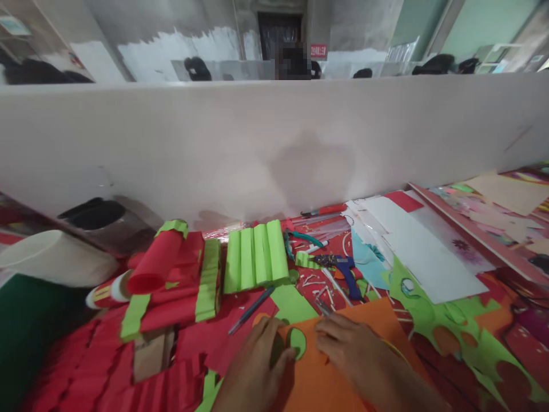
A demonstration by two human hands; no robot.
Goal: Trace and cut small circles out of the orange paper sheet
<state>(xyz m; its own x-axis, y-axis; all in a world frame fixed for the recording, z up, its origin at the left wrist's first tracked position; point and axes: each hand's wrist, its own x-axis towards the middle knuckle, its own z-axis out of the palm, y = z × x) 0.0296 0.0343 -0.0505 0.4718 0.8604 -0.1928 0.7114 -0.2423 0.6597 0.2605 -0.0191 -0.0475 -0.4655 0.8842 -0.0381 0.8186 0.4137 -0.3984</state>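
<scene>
An orange sheet [321, 386] lies at the bottom centre, with a small green paper disc [297, 343] on it. My left hand [261, 357] is closed around the disc's left side, thumb and fingers at its edge. Right of the disc, my right hand [347, 346] rests on the orange sheet with its fingers bent around a small metallic tool [322, 306], whose tip points up and away; its exact kind is unclear. Beyond my left hand lies a dark pen [251, 310]. A green sheet [294, 304] sits just past the disc.
Pleated green paper [256, 257], a blue glue gun [348, 274] and teal-handled pliers [305, 237] lie behind. Red paper rolls [156, 260] and a white cup [55, 257] stand left. Cut green sheets [463, 326] and white sheets [424, 252] are right. A white partition [240, 143] crosses behind.
</scene>
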